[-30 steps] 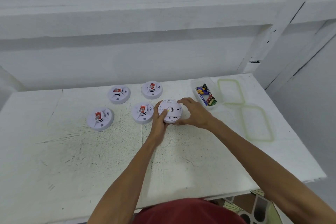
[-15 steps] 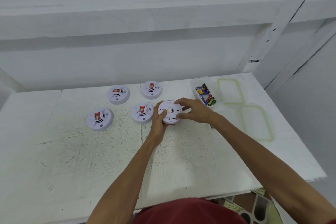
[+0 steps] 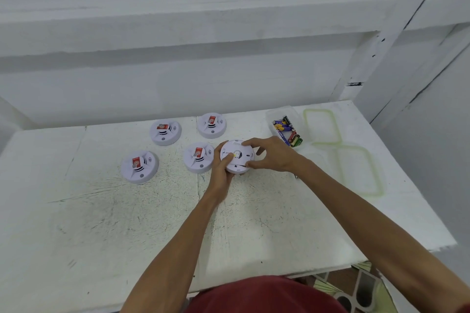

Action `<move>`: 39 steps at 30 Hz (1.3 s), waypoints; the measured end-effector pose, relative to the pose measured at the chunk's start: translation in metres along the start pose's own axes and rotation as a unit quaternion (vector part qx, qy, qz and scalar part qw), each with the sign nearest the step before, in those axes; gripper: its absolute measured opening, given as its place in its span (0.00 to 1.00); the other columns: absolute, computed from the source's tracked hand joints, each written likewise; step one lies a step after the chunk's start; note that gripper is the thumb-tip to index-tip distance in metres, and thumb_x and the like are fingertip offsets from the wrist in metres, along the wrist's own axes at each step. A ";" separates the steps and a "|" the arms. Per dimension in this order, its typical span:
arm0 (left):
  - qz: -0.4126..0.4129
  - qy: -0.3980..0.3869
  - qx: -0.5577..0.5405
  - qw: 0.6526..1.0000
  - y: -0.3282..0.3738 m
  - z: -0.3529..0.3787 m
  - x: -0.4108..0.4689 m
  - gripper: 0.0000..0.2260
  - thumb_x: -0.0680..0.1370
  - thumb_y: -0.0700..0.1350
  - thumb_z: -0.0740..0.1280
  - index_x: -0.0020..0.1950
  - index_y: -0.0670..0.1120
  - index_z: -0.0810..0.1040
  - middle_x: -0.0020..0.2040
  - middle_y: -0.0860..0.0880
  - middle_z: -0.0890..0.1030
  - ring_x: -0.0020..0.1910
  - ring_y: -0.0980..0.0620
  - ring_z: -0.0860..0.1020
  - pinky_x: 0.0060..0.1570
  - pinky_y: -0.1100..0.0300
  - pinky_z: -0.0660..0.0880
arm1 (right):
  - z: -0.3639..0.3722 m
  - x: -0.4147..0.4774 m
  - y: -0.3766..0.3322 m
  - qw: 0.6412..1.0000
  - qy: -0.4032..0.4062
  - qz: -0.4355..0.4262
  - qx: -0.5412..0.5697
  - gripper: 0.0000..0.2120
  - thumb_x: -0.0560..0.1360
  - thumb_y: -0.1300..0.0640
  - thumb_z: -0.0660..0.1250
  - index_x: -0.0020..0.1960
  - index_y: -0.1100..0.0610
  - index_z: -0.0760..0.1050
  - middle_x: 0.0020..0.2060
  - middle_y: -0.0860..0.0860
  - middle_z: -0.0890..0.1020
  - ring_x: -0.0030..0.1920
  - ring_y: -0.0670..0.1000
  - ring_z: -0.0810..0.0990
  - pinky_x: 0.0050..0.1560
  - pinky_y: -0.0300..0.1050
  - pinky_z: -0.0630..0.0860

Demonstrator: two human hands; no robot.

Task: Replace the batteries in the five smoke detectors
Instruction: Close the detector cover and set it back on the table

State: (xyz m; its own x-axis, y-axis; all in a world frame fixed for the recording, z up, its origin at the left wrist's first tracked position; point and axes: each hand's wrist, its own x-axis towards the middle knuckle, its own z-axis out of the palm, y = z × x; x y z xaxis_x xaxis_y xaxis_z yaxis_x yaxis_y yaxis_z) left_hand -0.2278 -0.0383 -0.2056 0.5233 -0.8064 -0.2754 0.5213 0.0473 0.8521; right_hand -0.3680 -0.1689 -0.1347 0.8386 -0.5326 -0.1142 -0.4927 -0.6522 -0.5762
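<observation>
A white round smoke detector (image 3: 238, 154) is tilted up off the table with its back side toward me, a yellow spot near its middle. My left hand (image 3: 221, 168) grips its left edge, thumb on the back. My right hand (image 3: 272, 155) pinches its right rim with fingertips above and below. Several other detectors with red labels lie face up on the white table (image 3: 101, 211): one at front left (image 3: 139, 167), one at back left (image 3: 165, 132), one at back middle (image 3: 211, 125), one beside my left hand (image 3: 199, 157). A clear tub of batteries (image 3: 287, 127) stands at the back right.
Two clear lids with green seals lie on the right part of the table, one at the back (image 3: 321, 126) and one nearer (image 3: 358, 170). A white wall rises behind the table. The table's front edge runs just before my red shirt (image 3: 264, 295).
My right hand has shifted from cupping the detector's side to pinching its rim with the fingertips, and the detector has tilted up slightly. My left hand has stayed on its left edge.
</observation>
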 end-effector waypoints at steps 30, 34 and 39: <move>0.001 -0.035 0.079 0.996 0.006 -0.002 -0.005 0.16 0.86 0.44 0.62 0.73 0.56 0.72 0.68 0.50 0.81 0.67 0.45 0.81 0.62 0.41 0.80 | 0.001 -0.002 0.001 0.991 -0.041 0.049 0.114 0.26 0.72 0.44 0.76 0.66 0.45 0.71 0.62 0.52 0.82 0.55 0.47 0.84 0.55 0.44 0.82; 0.000 -0.052 0.073 0.996 0.004 -0.002 -0.003 0.17 0.86 0.44 0.63 0.75 0.54 0.70 0.69 0.49 0.80 0.67 0.45 0.80 0.63 0.40 0.79 | 0.005 -0.003 -0.002 0.995 -0.010 0.040 0.090 0.27 0.70 0.46 0.77 0.65 0.47 0.72 0.63 0.51 0.81 0.57 0.49 0.83 0.52 0.42 0.83; -0.003 -0.046 0.060 0.997 0.002 -0.004 -0.002 0.29 0.76 0.43 0.75 0.75 0.50 0.69 0.67 0.46 0.81 0.65 0.45 0.81 0.57 0.46 0.82 | 0.006 -0.001 -0.008 1.000 -0.011 -0.001 0.008 0.37 0.67 0.36 0.73 0.70 0.53 0.71 0.62 0.54 0.80 0.60 0.54 0.79 0.54 0.53 0.82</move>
State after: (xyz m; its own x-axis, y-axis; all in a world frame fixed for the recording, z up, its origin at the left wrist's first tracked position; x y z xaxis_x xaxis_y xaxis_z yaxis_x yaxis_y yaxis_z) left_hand -0.2248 -0.0344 -0.2051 0.4536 -0.8576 -0.2425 0.4369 -0.0232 0.8992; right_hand -0.3632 -0.1597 -0.1348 0.8449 -0.5187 -0.1308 -0.4870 -0.6444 -0.5896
